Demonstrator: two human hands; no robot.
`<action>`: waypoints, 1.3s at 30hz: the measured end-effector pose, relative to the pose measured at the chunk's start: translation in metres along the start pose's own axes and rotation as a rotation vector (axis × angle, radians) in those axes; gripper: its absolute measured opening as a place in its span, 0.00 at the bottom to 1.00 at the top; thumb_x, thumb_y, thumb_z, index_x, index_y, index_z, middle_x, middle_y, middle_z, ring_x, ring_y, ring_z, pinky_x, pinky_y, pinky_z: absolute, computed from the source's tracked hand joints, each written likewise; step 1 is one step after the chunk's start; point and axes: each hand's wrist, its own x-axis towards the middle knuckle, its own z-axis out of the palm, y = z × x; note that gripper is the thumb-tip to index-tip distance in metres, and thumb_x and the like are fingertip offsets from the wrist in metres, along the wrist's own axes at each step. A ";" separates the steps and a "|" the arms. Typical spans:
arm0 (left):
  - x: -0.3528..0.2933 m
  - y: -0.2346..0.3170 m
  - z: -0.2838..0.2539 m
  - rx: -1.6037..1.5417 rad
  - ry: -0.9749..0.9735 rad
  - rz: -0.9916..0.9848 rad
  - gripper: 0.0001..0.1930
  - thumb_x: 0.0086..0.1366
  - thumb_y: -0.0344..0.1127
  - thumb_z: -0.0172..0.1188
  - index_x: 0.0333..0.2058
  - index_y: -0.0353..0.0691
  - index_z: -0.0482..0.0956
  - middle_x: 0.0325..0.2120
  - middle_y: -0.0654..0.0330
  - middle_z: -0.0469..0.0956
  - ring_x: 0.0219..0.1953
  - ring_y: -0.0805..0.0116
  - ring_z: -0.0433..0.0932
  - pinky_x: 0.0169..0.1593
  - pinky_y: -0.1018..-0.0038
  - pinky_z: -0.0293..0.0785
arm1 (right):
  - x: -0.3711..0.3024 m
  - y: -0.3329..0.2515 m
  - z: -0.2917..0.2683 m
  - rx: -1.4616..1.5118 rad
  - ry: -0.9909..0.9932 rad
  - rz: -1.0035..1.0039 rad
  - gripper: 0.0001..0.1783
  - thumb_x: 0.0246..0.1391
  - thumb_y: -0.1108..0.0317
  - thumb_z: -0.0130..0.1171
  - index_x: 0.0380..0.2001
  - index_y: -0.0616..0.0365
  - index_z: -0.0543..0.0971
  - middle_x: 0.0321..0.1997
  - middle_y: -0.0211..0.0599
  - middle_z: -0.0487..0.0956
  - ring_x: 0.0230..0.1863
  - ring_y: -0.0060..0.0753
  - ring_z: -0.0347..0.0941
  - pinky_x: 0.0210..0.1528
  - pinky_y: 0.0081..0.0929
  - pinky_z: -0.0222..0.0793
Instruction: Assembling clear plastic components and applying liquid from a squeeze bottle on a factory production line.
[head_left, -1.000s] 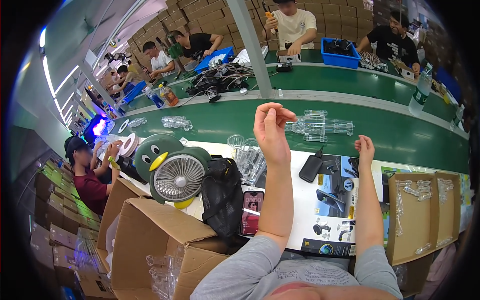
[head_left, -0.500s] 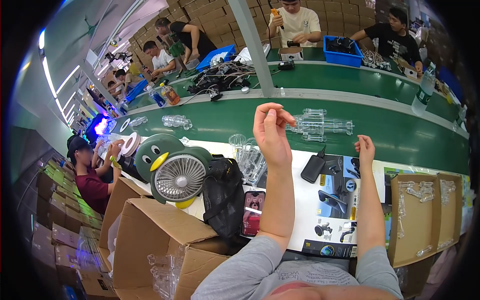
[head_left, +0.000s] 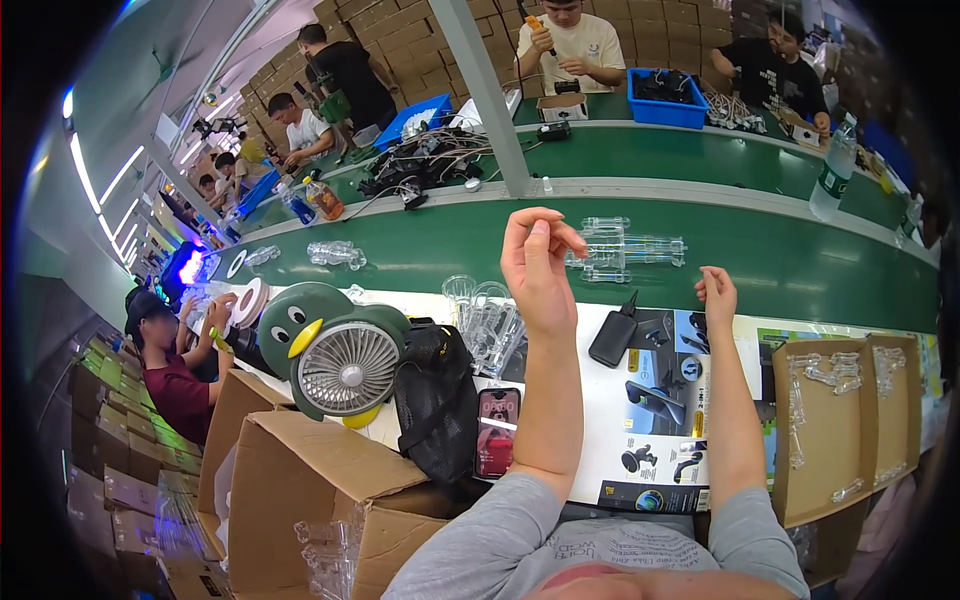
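My left hand (head_left: pixel 540 265) is raised above the white table (head_left: pixel 590 400), its fingertips drawn down against the thumb with nothing visible between them. Just behind it, a cluster of clear plastic parts (head_left: pixel 630 250) lies on the green conveyor belt (head_left: pixel 800 270). My right hand (head_left: pixel 717 295) hovers at the table's far edge, loosely curled, holding nothing that I can see. A small black bottle (head_left: pixel 613 335) lies between my forearms, and clear plastic pieces (head_left: pixel 485 320) stand to the left of my left arm. A printed sheet (head_left: pixel 660 400) lies under my right forearm.
A green bird-shaped desk fan (head_left: pixel 345 365), a black bag (head_left: pixel 435 400) and a phone (head_left: pixel 498 432) sit at my left. An open cardboard box (head_left: pixel 300 490) stands lower left, cardboard trays (head_left: pixel 820 420) with clear parts at right. Other people work beyond the belt, by a blue bin (head_left: pixel 668 100).
My hands and arms have held their pose. A person in a dark shirt at the far bench has shifted to the left.
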 end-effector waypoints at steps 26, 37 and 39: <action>-0.005 0.006 0.004 0.012 -0.053 0.018 0.07 0.64 0.32 0.42 0.32 0.36 0.68 0.17 0.61 0.69 0.21 0.76 0.69 0.27 0.80 0.66 | 0.010 0.026 -0.012 -0.034 -0.047 -0.057 0.09 0.57 0.64 0.49 0.35 0.57 0.75 0.19 0.24 0.69 0.20 0.12 0.60 0.22 0.09 0.56; -0.006 0.007 0.005 0.011 -0.051 0.020 0.07 0.64 0.33 0.43 0.32 0.37 0.68 0.17 0.61 0.70 0.21 0.76 0.69 0.28 0.80 0.66 | 0.010 0.025 -0.012 -0.028 -0.045 -0.043 0.10 0.57 0.64 0.48 0.36 0.56 0.75 0.20 0.23 0.68 0.20 0.11 0.59 0.22 0.09 0.55; -0.006 0.006 0.005 0.009 -0.052 0.022 0.07 0.64 0.33 0.43 0.32 0.37 0.68 0.18 0.61 0.70 0.21 0.76 0.69 0.28 0.80 0.66 | 0.009 0.023 -0.012 -0.043 -0.042 -0.040 0.10 0.57 0.64 0.48 0.36 0.56 0.75 0.20 0.23 0.68 0.20 0.11 0.59 0.22 0.09 0.54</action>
